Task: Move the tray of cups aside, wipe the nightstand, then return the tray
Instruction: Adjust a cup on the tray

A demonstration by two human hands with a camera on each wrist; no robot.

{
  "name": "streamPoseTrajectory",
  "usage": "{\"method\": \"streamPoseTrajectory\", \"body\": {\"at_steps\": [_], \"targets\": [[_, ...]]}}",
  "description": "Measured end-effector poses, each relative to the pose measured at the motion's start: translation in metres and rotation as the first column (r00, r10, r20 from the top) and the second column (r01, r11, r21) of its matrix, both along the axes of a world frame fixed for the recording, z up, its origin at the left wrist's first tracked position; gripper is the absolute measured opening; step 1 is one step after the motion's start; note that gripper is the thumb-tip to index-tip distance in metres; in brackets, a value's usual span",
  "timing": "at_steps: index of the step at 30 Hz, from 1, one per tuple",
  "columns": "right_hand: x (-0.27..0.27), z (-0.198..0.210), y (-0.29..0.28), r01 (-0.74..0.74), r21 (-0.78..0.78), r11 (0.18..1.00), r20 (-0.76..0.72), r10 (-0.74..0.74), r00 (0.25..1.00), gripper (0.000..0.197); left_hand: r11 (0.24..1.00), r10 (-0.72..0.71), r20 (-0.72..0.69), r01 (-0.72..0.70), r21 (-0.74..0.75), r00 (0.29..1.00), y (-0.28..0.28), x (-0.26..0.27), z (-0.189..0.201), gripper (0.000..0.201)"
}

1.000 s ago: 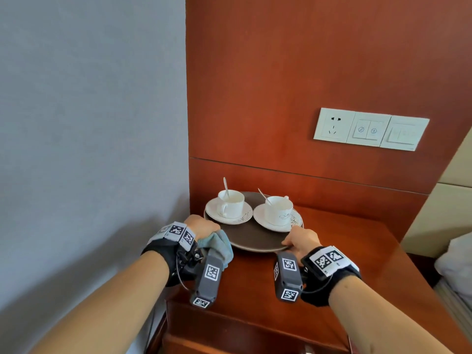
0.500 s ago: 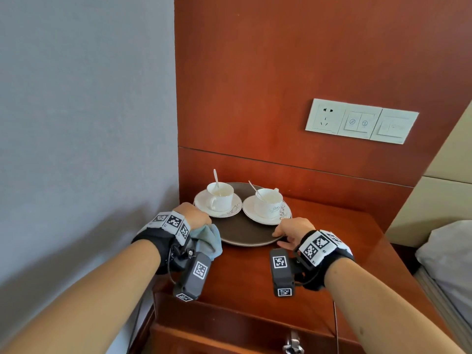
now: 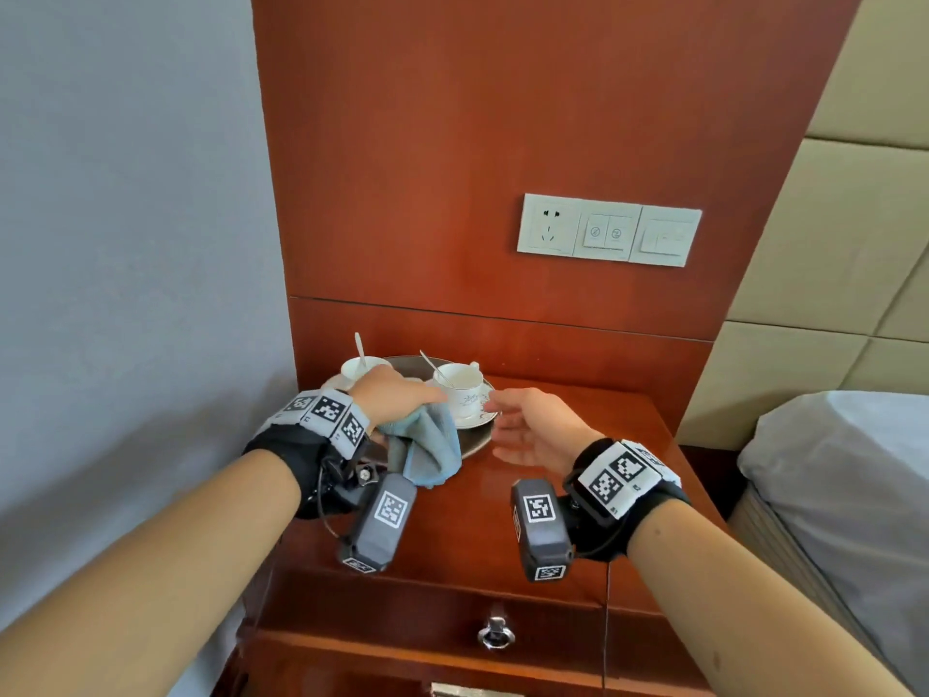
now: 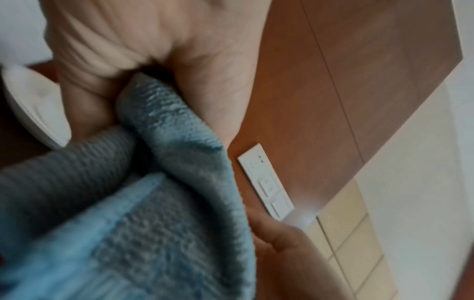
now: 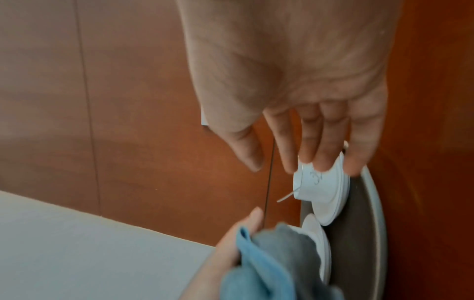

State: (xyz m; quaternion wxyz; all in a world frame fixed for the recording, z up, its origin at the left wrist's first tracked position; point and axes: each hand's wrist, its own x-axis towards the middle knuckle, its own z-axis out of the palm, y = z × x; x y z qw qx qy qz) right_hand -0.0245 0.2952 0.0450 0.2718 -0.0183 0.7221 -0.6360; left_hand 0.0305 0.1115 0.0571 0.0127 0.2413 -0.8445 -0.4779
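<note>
Head view: right hand point(image 3: 533, 429) has let go of the tray point(image 3: 472, 445), fingers spread; left hand point(image 3: 397, 394) grips the blue cloth point(image 3: 427, 445). Tray's apparently back, task nearly done.

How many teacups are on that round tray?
2. The left teacup sits on its saucer at the tray's back left, partly behind the left hand. The right teacup sits on its saucer, just ahead of the right hand. None look hidden.

cups point(image 3: 460, 387): 2 | saucers point(image 3: 475, 420): 2 | spoons point(image 3: 432, 367): 2 | tray point(image 3: 477, 442): 1 | cloth point(image 3: 427, 447): 1
</note>
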Motion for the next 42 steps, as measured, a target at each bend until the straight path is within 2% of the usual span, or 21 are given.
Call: {"method": "streamPoseTrajectory", "body": {"at_steps": [2, 4, 7, 10, 14, 18, 21, 23, 26, 29, 31, 34, 35, 38, 42], "targets": [[0.009, 0.005, 0.023, -0.135, -0.001, 0.991, -0.017, 0.135, 0.991, 0.047, 0.99, -0.055, -0.044, 0.061, 0.127, 0.997, 0.038, -0.011, 0.003, 0.041], [0.012, 0.007, 0.054, -0.206, -0.026, 0.978, -0.024, 0.205, 0.978, 0.056, 0.978, -0.11, -0.088, 0.123, 0.167, 0.99, 0.079, -0.025, 0.006, 0.041], [0.011, 0.006, 0.111, -0.186, -0.098, 0.978, -0.054, 0.181, 0.982, 0.051, 0.956, -0.183, -0.121, 0.205, 0.208, 0.976, 0.143, -0.041, 0.005, 0.052], [0.004, -0.002, 0.178, -0.097, -0.137, 0.986, -0.128, 0.079, 0.989, 0.04, 0.918, -0.281, -0.163, 0.314, 0.241, 0.946, 0.209, -0.057, -0.003, 0.055], [-0.005, -0.016, 0.265, 0.172, -0.1, 0.98, -0.163, -0.187, 0.969, 0.041, 0.821, -0.45, -0.207, 0.493, 0.286, 0.869, 0.291, -0.073, -0.012, 0.049], [-0.009, -0.024, 0.336, 0.39, -0.013, 0.921, -0.269, -0.379, 0.885, 0.016, 0.813, -0.522, -0.196, 0.554, 0.178, 0.83, 0.356, -0.087, -0.02, 0.029], [-0.007, -0.032, 0.373, 0.473, 0.04, 0.88, -0.326, -0.436, 0.839, 0.013, 0.794, -0.569, -0.146, 0.586, 0.158, 0.81, 0.394, -0.096, -0.026, 0.009], [-0.007, -0.041, 0.391, 0.525, 0.094, 0.846, -0.379, -0.457, 0.804, 0.012, 0.795, -0.59, -0.068, 0.594, 0.123, 0.804, 0.415, -0.101, -0.034, 0.021], [-0.009, -0.053, 0.412, 0.593, 0.161, 0.789, -0.4, -0.497, 0.77, 0.002, 0.792, -0.608, 0.031, 0.608, -0.05, 0.794, 0.438, -0.105, -0.048, 0.038], [-0.013, -0.061, 0.428, 0.617, 0.17, 0.769, -0.358, -0.535, 0.765, 0.017, 0.795, -0.594, 0.046, 0.595, -0.122, 0.803, 0.457, -0.106, -0.059, 0.034], [-0.012, -0.065, 0.435, 0.601, 0.178, 0.779, -0.312, -0.534, 0.786, 0.014, 0.812, -0.58, 0.011, 0.58, -0.063, 0.814, 0.467, -0.109, -0.066, 0.026], [-0.011, -0.074, 0.444, 0.511, 0.221, 0.831, -0.214, -0.47, 0.856, 0.057, 0.833, -0.542, -0.05, 0.544, 0.102, 0.839, 0.479, -0.113, -0.08, 0.027], [-0.012, -0.078, 0.446, 0.488, 0.23, 0.842, -0.202, -0.449, 0.87, 0.061, 0.829, -0.545, -0.074, 0.55, 0.104, 0.835, 0.482, -0.111, -0.082, 0.03], [-0.013, -0.093, 0.451, 0.484, 0.243, 0.841, -0.246, -0.429, 0.869, 0.055, 0.824, -0.554, -0.128, 0.563, 0.057, 0.823, 0.493, -0.111, -0.098, 0.033], [-0.018, -0.118, 0.455, 0.471, 0.245, 0.847, -0.247, -0.415, 0.876, 0.081, 0.834, -0.533, -0.15, 0.547, 0.073, 0.832, 0.504, -0.116, -0.115, 0.03]]}}
